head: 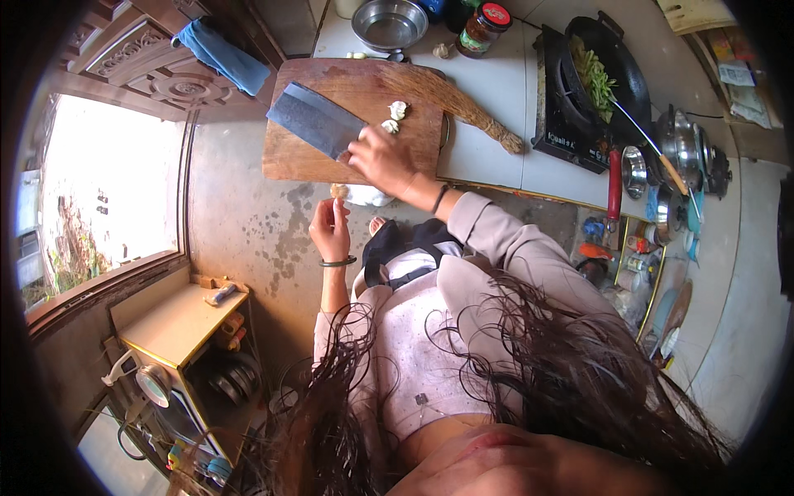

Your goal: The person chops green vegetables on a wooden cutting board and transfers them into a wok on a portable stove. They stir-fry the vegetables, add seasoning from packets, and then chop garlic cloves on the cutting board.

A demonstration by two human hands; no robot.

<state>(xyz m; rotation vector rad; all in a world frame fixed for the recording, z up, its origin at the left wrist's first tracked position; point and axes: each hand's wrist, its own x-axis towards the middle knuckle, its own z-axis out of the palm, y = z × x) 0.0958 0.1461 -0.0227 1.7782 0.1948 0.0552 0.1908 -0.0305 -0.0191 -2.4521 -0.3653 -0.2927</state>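
My right hand (384, 158) grips a broad cleaver (316, 118) at the heel end, and its handle is hidden by the fingers. The blade lies slanted over a wooden cutting board (291, 164). Just beyond that hand, a crushed white garlic clove (397, 110) and another garlic piece (389, 126) rest on the wood. Below the board's near edge, my left hand (330, 229) pinches a small tan piece of food (339, 190) between thumb and fingers; whether it is garlic or ginger is unclear.
A straw whisk (465, 108) lies across the board's right corner. Behind stand a metal bowl (389, 28), a red-lidded jar (484, 31) and a garlic bulb (441, 51). A wok (626, 80) with greens and a spatula (651, 146) sits on the cooktop (567, 146) to the right.
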